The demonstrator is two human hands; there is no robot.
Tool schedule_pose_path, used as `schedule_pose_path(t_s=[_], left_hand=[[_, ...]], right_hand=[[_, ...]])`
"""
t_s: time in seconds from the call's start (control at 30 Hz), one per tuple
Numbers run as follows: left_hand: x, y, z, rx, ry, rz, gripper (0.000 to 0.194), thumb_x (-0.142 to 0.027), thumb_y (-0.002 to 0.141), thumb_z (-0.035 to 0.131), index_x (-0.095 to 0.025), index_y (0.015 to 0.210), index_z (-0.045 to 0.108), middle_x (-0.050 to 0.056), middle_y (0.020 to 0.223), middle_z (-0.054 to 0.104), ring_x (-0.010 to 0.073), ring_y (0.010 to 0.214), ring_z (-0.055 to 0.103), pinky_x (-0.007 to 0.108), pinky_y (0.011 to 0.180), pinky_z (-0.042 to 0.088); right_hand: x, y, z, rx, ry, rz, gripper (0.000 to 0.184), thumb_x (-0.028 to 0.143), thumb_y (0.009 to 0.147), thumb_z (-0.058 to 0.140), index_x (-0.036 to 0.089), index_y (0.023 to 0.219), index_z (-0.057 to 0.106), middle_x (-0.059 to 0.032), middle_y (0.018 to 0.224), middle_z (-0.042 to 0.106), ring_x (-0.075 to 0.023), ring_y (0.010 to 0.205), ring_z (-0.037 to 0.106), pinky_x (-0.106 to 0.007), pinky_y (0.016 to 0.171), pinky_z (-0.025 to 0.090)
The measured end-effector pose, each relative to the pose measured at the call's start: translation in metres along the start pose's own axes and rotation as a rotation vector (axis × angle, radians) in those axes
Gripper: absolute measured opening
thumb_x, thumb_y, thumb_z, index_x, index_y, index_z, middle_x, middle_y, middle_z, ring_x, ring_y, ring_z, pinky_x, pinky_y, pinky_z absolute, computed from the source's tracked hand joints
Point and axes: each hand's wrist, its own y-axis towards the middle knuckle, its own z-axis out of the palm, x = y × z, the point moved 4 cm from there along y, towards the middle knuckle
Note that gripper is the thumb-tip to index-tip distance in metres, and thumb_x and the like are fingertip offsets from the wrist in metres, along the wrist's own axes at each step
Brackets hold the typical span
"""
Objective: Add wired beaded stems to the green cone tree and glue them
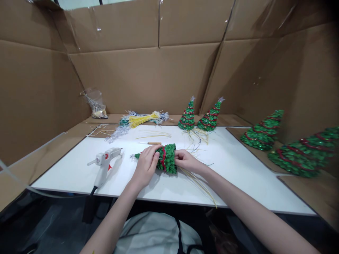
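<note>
A small green Christmas tree ornament (pixel 169 158) with red trim lies on its side on the white board (pixel 71 169), its silvery tip pointing left. My left hand (pixel 145 164) is wrapped over its middle and holds it against the board. At the open base, my right hand (pixel 185 160) has its fingers pinched together, the tips partly hidden inside the rim; what they grip cannot be made out. Long yellow wires (pixel 200 185) trail from the base towards the board's front edge. Just behind the tree lies a wooden-handled awl (pixel 154 143).
To the left a white hot glue gun (pixel 104 165) stands with its cord hanging over the front edge. Bundled wires (pixel 144 119) and a plastic bag (pixel 95 106) lie at the back. Several finished-looking trees (pixel 187 116) stand at the back and right. Cardboard walls (pixel 132 81) surround the board.
</note>
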Motion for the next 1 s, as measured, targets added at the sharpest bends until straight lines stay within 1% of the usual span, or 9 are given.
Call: schedule_pose_path(t_s=[0.23, 0.33, 0.6, 0.77, 1.0], left_hand=[[-0.0005, -0.001, -0.0022, 0.042, 0.0, 0.014, 0.035, -0.03, 0.098, 0.034, -0.023, 0.128, 0.05, 0.007, 0.13, 0.055, 0.0217, 0.121, 0.048, 0.038, 0.104, 0.035], [0.0002, -0.0017, -0.0017, 0.041, 0.01, 0.015, 0.035, -0.03, 0.098, 0.034, -0.024, 0.129, 0.05, 0.007, 0.13, 0.055, 0.0218, 0.121, 0.048, 0.039, 0.104, 0.035], [0.0006, -0.0008, -0.0002, 0.024, 0.026, -0.002, 0.034, -0.031, 0.098, 0.034, -0.023, 0.127, 0.05, 0.008, 0.128, 0.056, 0.0219, 0.119, 0.049, 0.039, 0.102, 0.036], [-0.0005, 0.0001, -0.0001, 0.025, 0.029, -0.009, 0.033, -0.031, 0.098, 0.035, -0.023, 0.126, 0.05, 0.008, 0.127, 0.056, 0.0217, 0.118, 0.049, 0.038, 0.101, 0.036], [-0.0012, 0.0007, 0.0003, 0.019, 0.029, -0.016, 0.032, -0.031, 0.098, 0.035, -0.023, 0.125, 0.051, 0.007, 0.126, 0.057, 0.0212, 0.118, 0.049, 0.037, 0.101, 0.036]], right_hand=[[-0.0033, -0.0001, -0.0024, -0.008, -0.044, -0.011, 0.033, 0.043, 0.071, 0.06, 0.014, 0.06, 0.049, 0.0065, 0.053, 0.029, -0.0068, 0.05, 0.026, -0.021, 0.048, 0.021], [-0.0041, 0.0004, -0.0031, -0.009, -0.056, -0.015, 0.033, 0.042, 0.072, 0.059, 0.014, 0.059, 0.048, 0.0065, 0.053, 0.028, -0.0068, 0.05, 0.026, -0.022, 0.048, 0.021], [-0.0057, 0.0008, -0.0018, 0.01, -0.047, -0.01, 0.032, 0.044, 0.072, 0.058, 0.013, 0.063, 0.051, 0.006, 0.054, 0.03, -0.0073, 0.051, 0.027, -0.022, 0.048, 0.022], [-0.0058, 0.0012, -0.0027, -0.003, -0.065, -0.017, 0.032, 0.042, 0.072, 0.058, 0.014, 0.06, 0.048, 0.0059, 0.054, 0.029, -0.0071, 0.051, 0.027, -0.022, 0.048, 0.021], [-0.0053, 0.0007, -0.0023, 0.0, -0.055, -0.016, 0.031, 0.042, 0.072, 0.058, 0.014, 0.061, 0.049, 0.006, 0.054, 0.029, -0.0073, 0.051, 0.027, -0.022, 0.048, 0.022]])
